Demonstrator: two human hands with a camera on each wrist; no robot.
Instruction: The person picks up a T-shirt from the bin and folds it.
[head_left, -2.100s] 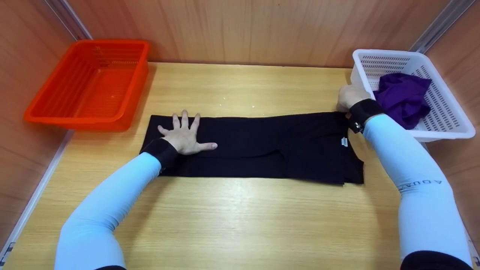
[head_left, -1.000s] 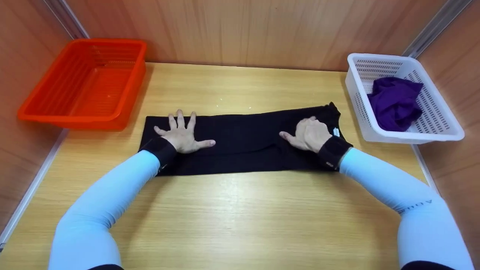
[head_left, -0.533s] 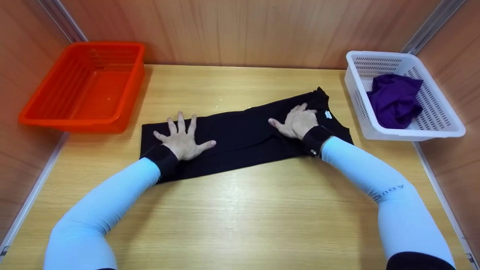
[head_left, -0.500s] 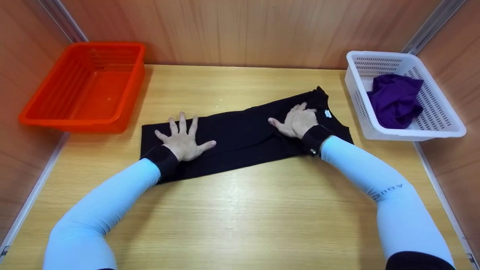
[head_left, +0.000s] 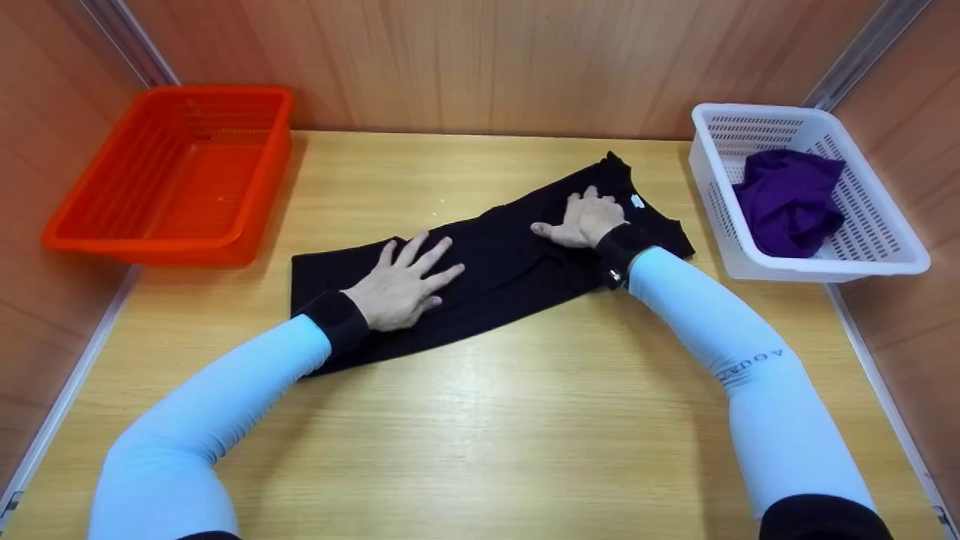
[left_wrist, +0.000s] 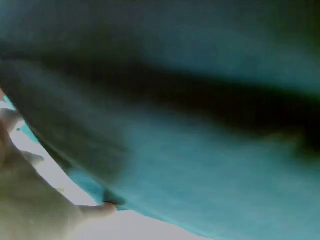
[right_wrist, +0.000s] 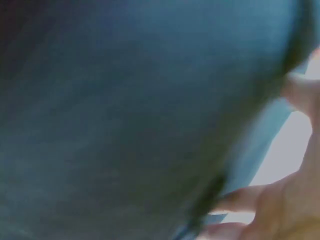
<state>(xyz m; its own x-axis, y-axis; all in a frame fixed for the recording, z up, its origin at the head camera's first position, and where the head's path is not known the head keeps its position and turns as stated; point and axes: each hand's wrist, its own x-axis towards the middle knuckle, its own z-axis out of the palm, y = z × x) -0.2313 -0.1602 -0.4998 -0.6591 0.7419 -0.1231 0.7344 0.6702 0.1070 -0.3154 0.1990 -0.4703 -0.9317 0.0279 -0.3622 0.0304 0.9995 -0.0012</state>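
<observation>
A black garment, folded into a long strip, lies slantwise on the table with its right end farther back. A small white label shows near the curved neckline at that end. My left hand rests on the left half of the strip, fingers spread and pointing to the right. My right hand lies with spread fingers on the cloth near the neckline end. In the left wrist view the garment fills most of the picture, blurred and bluish, with part of the hand at lower left. The right wrist view shows the fingers against the cloth.
An orange basket stands at the back left with nothing seen inside. At the back right is a white basket holding a crumpled purple cloth. Wooden panels enclose the table at the back and sides.
My right hand let go of the garment's far right corner, came down flat on it and swung that end backward. My left hand has turned and slid to the right along the cloth.
</observation>
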